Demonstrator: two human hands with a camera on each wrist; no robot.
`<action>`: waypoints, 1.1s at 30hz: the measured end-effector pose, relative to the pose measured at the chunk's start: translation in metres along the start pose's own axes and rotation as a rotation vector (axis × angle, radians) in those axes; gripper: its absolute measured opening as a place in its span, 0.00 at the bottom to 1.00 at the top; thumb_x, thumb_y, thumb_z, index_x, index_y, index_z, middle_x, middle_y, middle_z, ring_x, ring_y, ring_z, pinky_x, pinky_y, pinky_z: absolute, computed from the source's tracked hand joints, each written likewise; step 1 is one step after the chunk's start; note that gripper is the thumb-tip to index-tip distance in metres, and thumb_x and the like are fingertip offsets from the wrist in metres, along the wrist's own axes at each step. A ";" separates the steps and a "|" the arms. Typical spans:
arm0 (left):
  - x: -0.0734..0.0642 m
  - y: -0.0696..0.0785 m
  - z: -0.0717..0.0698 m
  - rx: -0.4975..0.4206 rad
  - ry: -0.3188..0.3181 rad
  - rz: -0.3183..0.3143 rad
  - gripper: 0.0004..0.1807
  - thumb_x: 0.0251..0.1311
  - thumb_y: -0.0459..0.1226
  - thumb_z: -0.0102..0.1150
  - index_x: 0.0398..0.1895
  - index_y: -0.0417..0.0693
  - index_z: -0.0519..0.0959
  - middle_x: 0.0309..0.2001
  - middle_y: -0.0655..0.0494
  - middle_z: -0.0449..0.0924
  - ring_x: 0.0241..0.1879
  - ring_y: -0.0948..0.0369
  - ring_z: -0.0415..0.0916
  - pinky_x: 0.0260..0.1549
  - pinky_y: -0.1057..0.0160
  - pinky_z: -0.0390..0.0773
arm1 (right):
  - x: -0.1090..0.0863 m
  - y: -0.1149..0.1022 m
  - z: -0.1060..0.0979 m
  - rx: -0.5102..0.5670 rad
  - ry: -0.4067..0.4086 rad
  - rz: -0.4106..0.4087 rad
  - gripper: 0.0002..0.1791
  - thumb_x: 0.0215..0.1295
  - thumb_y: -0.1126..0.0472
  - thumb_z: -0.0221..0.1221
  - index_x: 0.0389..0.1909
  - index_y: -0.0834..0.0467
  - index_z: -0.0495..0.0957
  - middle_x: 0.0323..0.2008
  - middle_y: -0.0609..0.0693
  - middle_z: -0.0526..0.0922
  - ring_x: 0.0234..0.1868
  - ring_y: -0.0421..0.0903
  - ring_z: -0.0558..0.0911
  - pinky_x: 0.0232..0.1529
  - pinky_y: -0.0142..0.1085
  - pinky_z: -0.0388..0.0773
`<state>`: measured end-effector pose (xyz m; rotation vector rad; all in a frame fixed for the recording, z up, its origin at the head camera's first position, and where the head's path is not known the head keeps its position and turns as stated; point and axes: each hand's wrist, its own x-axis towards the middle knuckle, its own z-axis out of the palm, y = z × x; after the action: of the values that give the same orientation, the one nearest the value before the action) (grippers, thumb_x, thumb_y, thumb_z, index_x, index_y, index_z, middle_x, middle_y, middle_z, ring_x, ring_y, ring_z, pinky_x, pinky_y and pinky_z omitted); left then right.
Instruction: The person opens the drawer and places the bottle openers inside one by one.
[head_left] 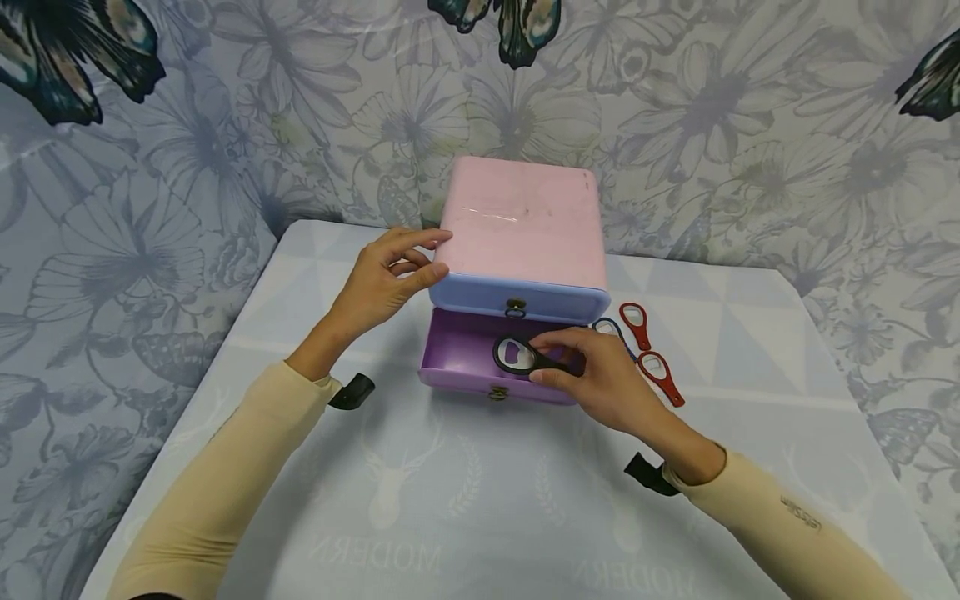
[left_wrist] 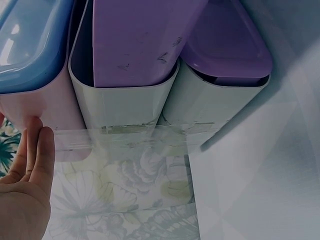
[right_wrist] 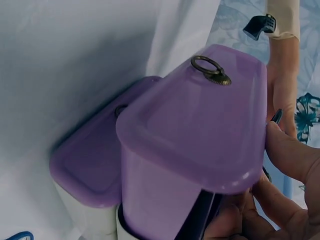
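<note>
A small stacked drawer cabinet has a pink top section (head_left: 528, 217) with a blue drawer front (head_left: 480, 292). Below it, a purple drawer (head_left: 450, 350) is pulled out. My right hand (head_left: 615, 379) pinches a black bottle opener (head_left: 532, 358) by its handle, its ringed head over the inside of that drawer. On the cabinet's left side, the fingertips of my left hand (head_left: 382, 271) touch the pink section, fingers mostly straight. In the left wrist view, these fingers lie against the pink wall (left_wrist: 30, 107).
Right of the cabinet, two red bottle openers (head_left: 643, 333) and a blue one (head_left: 606, 323) lie on the patterned table (head_left: 450, 500). A lower purple drawer (right_wrist: 95, 160) is pushed in beneath the pulled-out one. Behind stands a flower-patterned wall (head_left: 675, 125).
</note>
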<state>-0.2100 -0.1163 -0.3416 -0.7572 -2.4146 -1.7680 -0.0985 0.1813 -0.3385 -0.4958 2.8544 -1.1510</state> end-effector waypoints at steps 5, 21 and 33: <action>0.000 -0.001 0.000 -0.002 0.003 -0.002 0.24 0.63 0.46 0.67 0.63 0.62 0.79 0.53 0.55 0.75 0.45 0.58 0.79 0.61 0.55 0.78 | 0.007 -0.001 0.007 0.042 -0.023 0.007 0.18 0.58 0.58 0.73 0.50 0.55 0.85 0.41 0.49 0.86 0.34 0.44 0.76 0.31 0.31 0.73; 0.001 -0.002 0.000 -0.015 -0.009 0.000 0.24 0.63 0.47 0.68 0.63 0.63 0.80 0.53 0.55 0.75 0.45 0.59 0.79 0.61 0.55 0.78 | 0.026 -0.003 0.024 0.145 -0.073 0.048 0.17 0.58 0.59 0.72 0.48 0.56 0.86 0.38 0.50 0.86 0.33 0.44 0.79 0.32 0.32 0.77; 0.002 -0.003 -0.001 -0.003 -0.008 -0.009 0.24 0.63 0.46 0.67 0.64 0.63 0.79 0.53 0.55 0.75 0.45 0.59 0.79 0.62 0.54 0.77 | 0.044 -0.007 0.025 0.099 -0.177 0.062 0.18 0.58 0.59 0.72 0.50 0.58 0.85 0.41 0.51 0.86 0.35 0.44 0.78 0.36 0.34 0.76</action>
<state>-0.2134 -0.1169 -0.3435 -0.7563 -2.4244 -1.7755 -0.1345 0.1468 -0.3480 -0.4746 2.6295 -1.1681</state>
